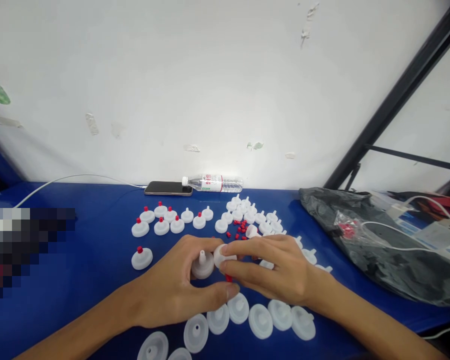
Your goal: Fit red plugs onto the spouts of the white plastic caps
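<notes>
My left hand [180, 285] is curled around a white nozzle cap [202, 266], its narrow spout pointing up. Close against it, my right hand [273, 267] pinches another white cap [220, 256] between thumb and fingers, which partly cover it. Just below those fingers a bit of red plastic [228, 278] shows above my left thumb; I cannot tell which hand touches it. Loose red tips [241, 227] lie beyond my right hand among white spouted caps [260, 218]. To the left stand several white caps with red tips [140, 228].
Upturned white caps [260, 321] are spread along the near side of the blue table [97, 250]. A phone [168, 188] and a water bottle [213, 183] lie by the wall. On the right are a dark plastic bag [337, 240] and cables.
</notes>
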A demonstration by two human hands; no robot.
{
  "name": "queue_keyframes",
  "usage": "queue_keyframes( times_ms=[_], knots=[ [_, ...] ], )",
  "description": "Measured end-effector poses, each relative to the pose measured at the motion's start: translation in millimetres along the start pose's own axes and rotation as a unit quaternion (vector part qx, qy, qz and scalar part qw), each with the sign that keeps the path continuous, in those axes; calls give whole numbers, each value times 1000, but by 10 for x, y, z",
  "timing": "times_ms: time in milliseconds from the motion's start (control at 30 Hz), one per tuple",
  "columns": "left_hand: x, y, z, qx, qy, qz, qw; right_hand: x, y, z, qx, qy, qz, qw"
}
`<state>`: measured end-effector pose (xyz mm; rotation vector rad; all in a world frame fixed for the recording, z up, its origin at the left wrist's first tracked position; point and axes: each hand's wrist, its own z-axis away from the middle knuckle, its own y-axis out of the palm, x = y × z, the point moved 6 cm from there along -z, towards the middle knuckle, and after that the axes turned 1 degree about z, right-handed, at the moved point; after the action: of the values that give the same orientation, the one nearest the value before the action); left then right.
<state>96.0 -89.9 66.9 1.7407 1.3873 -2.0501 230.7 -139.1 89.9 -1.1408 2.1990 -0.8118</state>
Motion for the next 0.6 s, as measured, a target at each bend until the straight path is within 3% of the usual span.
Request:
queue_keyframes(
  times_ms=[367, 600],
  knots=[
    [-7, 66, -33, 0, 38, 75, 996, 9, 5, -27, -14, -3, 7, 1000],
    [41, 98, -33, 7, 22, 103, 994, 29, 9, -40, -18, -11, 18, 1000]
  ],
)
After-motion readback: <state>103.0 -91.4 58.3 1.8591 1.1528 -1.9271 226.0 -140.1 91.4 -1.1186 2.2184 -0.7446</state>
